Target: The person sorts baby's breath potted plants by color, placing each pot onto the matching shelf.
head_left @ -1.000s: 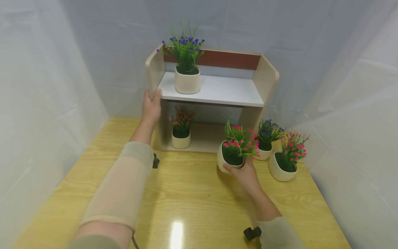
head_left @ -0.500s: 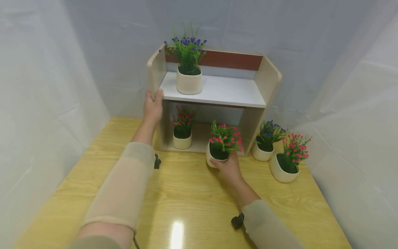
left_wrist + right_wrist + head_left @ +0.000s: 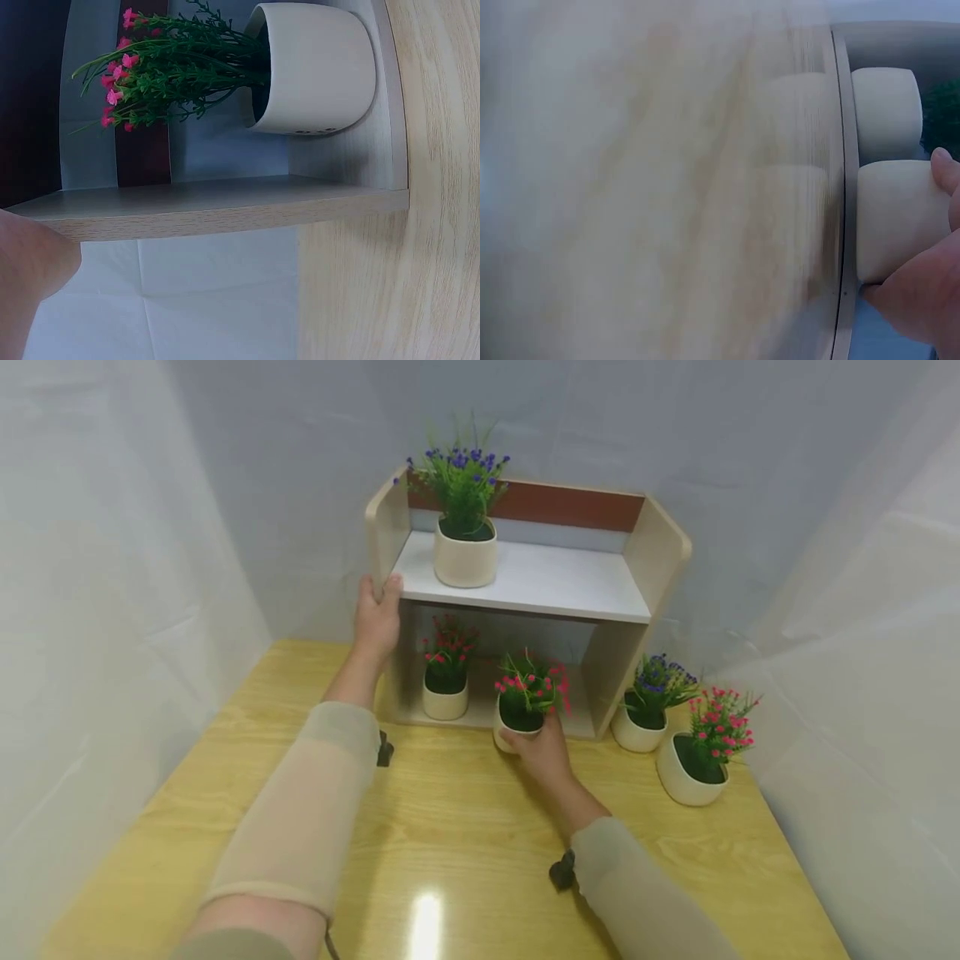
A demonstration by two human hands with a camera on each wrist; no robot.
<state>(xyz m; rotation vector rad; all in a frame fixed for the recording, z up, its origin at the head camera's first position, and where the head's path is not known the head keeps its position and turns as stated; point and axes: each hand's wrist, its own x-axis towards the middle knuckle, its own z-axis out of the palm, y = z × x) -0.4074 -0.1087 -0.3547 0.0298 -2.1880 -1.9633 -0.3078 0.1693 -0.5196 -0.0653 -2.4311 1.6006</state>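
Observation:
My right hand (image 3: 546, 753) grips a cream pot of pink artificial flowers (image 3: 519, 713) at the front of the lower level of a small two-tier desk shelf (image 3: 570, 578). The thumb is on the pot's near side; the rest of the fingers are largely hidden. In the right wrist view this pot (image 3: 900, 214) is close beside another cream pot (image 3: 887, 112). With my left hand (image 3: 377, 620) I hold the shelf's left side panel, thumb at the front edge near the white upper board. A pot of red-pink flowers (image 3: 446, 700) stands at the lower left inside.
A pot of purple flowers (image 3: 465, 560) stands on the upper board toward the left. To the right of the shelf, a purple-flowered pot (image 3: 639, 728) and a pink-flowered pot (image 3: 690, 777) sit on the wooden table (image 3: 450, 827). White sheeting (image 3: 847, 693) surrounds the table.
My right hand has carried the pink-flowered pot leftward and away from me, from beside the shelf's right front to its lower level. The left hand keeps its grip on the side panel.

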